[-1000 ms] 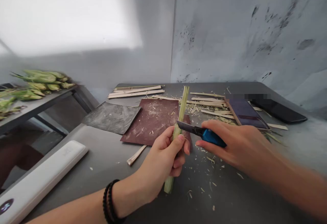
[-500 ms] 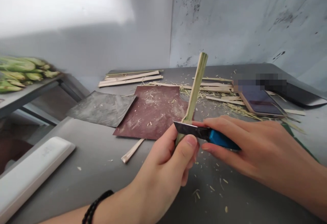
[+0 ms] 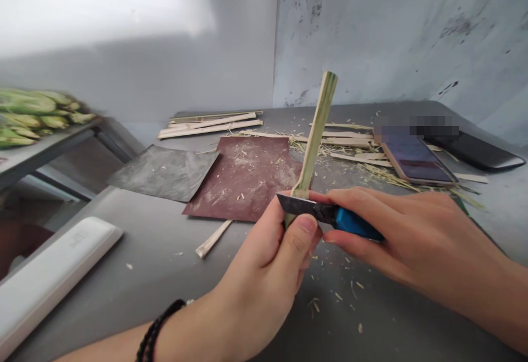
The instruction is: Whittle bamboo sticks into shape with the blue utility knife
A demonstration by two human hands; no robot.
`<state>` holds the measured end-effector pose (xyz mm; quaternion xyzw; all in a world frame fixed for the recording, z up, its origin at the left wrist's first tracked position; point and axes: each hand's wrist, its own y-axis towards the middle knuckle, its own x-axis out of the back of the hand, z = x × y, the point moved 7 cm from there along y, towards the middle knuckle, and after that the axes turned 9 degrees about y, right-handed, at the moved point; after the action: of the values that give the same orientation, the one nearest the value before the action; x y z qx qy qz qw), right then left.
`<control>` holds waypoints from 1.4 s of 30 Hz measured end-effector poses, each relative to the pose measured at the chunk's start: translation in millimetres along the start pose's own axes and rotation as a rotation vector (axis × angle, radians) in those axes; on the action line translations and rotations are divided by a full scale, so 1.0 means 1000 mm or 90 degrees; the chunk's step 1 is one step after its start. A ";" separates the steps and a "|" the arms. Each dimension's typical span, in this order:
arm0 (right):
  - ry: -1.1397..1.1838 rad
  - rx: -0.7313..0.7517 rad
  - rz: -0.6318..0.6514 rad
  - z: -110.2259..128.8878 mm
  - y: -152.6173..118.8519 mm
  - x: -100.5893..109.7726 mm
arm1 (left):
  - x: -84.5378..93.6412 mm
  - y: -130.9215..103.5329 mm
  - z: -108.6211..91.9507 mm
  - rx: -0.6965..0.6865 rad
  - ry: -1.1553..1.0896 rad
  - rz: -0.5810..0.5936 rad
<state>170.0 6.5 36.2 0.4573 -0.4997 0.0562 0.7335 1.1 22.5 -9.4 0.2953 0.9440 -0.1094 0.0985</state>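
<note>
A pale green bamboo strip [image 3: 317, 133] rises upright, tilted slightly right, from my left hand [image 3: 268, 268], whose thumb and fingers are closed around its lower end. My right hand [image 3: 404, 241] grips a blue-handled utility knife [image 3: 357, 223]. The knife's dark blade lies across the strip just above my left thumb, touching it where the strip narrows at a notch. My fingers hide the strip's bottom end. Behind my hands lies a dark red sheet of sandpaper [image 3: 256, 172] dusted with shavings, overlapping a grey sheet [image 3: 165, 172].
Several bamboo strips [image 3: 210, 125] lie at the table's back left, others among shavings [image 3: 371, 177] at the right. A phone [image 3: 416, 155] and a black object [image 3: 482, 147] rest at the right. A white oblong object [image 3: 58, 279] lies at left, corn ears [image 3: 37, 114] on another surface.
The view has shifted slightly. The bamboo strip stands a little higher in view above my left hand, and the knife blade stays across it. Both hands keep their grip.
</note>
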 end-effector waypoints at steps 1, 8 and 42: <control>-0.004 0.000 -0.003 0.000 0.000 0.000 | 0.000 0.000 0.000 -0.005 0.003 0.000; 0.010 -0.009 -0.003 -0.001 0.001 -0.004 | 0.010 -0.002 0.002 -0.017 0.158 -0.051; -0.087 -0.088 -0.026 -0.038 -0.006 0.000 | 0.004 -0.002 0.001 0.148 -0.016 -0.029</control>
<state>199.5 30.6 29.6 0.4184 -0.5418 -0.0246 0.7285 -2.7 22.6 -11.1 0.2819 0.9301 -0.2238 0.0729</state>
